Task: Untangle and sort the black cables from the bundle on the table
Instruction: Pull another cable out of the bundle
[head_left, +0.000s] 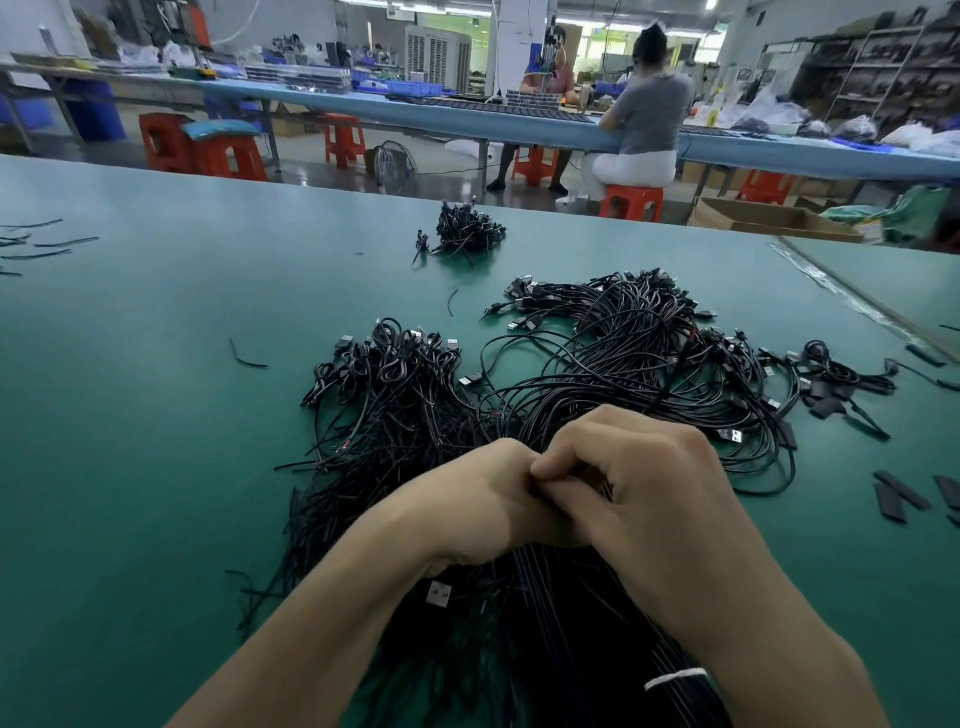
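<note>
The person's left hand (483, 499) and right hand (644, 483) are pressed together, knuckles touching, over the near part of the black cable bundle (519, 597) on the green table (130, 441). Both hands are curled closed, and thin black strands show between the fingers (558, 470) of the right hand, so they appear to be pinching a few cables where the hands meet, though exactly how many cannot be told. Under the wrists the bundle is thick and runs toward the person, and a white tie (675, 679) crosses it beside the right forearm. Beyond the hands the work looks far from finished: a loose tangle of looped cables with plugs (623, 353) spreads ahead and to the right of the right hand, and a knotted clump (395, 364) lies ahead of the left hand. Farther ahead, well apart from both hands, a small pile (467, 228) sits alone, possibly cables already set aside. Short black sleeve pieces (898, 493) lie scattered to the right of the right hand. Judged from this, only a small share seems sorted and most of the mass is left to separate.
</note>
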